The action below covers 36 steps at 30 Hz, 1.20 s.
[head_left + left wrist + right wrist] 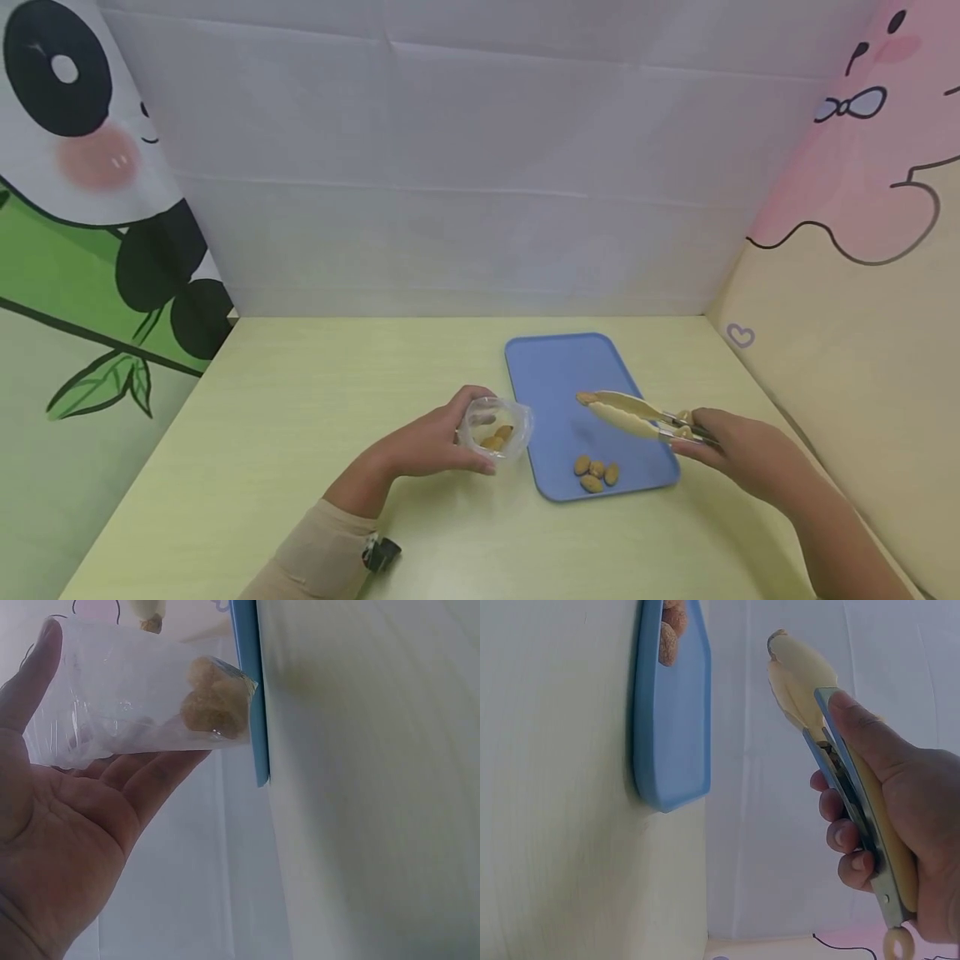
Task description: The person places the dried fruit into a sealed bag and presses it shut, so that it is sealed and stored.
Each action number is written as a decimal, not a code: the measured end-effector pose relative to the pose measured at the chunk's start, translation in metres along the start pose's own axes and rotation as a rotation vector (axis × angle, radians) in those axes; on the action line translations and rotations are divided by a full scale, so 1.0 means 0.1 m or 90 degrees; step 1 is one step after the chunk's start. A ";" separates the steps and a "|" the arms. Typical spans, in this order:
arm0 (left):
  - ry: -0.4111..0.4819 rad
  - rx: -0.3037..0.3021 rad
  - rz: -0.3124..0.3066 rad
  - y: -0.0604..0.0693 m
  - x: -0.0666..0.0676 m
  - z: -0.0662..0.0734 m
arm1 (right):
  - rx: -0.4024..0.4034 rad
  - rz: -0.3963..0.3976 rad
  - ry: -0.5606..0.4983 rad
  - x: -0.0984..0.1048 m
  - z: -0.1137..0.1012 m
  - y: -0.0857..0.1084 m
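Note:
My left hand grips a clear plastic bag that stands with its mouth up, several brown nut-like pieces at its bottom. In the left wrist view the thumb and fingers wrap the bag near its top. My right hand holds cream-tipped tongs over the blue tray; the tong tips are closed on one brown piece. Several more brown pieces lie together at the tray's near end. In the right wrist view the tongs are squeezed in the right hand.
The tray lies right of centre on a pale yellow tabletop. A white sheet hangs behind the table, and printed panels with cartoon figures stand at the left and right.

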<state>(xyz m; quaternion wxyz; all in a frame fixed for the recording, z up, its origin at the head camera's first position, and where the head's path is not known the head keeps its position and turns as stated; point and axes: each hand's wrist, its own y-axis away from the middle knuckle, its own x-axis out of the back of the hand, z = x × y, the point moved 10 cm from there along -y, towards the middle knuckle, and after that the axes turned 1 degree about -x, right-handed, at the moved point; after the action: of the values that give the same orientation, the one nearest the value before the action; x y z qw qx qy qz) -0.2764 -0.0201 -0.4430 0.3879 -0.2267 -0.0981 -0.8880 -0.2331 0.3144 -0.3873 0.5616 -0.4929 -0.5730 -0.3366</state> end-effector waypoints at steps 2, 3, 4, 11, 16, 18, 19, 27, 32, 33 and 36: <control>-0.003 0.000 -0.001 0.00 0.00 -0.01 | 0.003 0.003 0.002 0.01 -0.01 -0.01; -0.004 0.000 -0.002 0.00 0.00 -0.02 | 0.004 0.005 0.003 0.02 -0.01 -0.01; -0.007 0.001 -0.001 0.00 0.00 -0.02 | 0.005 0.007 0.004 0.03 -0.02 -0.01; -0.012 0.005 -0.004 0.00 -0.02 -0.01 | 0.010 0.021 0.008 0.13 -0.08 -0.02; -0.008 0.003 -0.008 0.00 -0.02 0.02 | 0.027 0.040 0.008 0.22 -0.19 -0.02; -0.009 -0.001 -0.008 0.00 -0.02 0.03 | 0.035 0.049 0.013 0.26 -0.25 -0.03; -0.009 -0.001 -0.009 0.00 -0.02 0.03 | 0.039 0.052 0.015 0.28 -0.28 -0.03; -0.013 -0.003 -0.008 -0.01 -0.03 0.02 | 0.078 0.081 0.000 0.45 -0.61 -0.07; -0.010 -0.002 -0.008 -0.02 -0.03 0.00 | 0.124 0.123 0.009 0.51 -0.79 -0.08; -0.009 -0.001 -0.008 -0.02 -0.03 0.00 | 0.135 0.132 0.008 0.52 -0.83 -0.09; -0.008 -0.002 -0.009 -0.03 -0.03 0.00 | 0.174 0.163 0.009 0.54 -0.93 -0.10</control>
<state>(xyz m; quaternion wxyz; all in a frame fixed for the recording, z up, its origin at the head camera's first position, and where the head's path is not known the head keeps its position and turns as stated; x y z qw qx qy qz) -0.2767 -0.0162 -0.4449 0.3808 -0.2320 -0.1002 -0.8895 -0.2070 0.2346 -0.3194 0.6654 -0.4785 -0.5424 -0.1848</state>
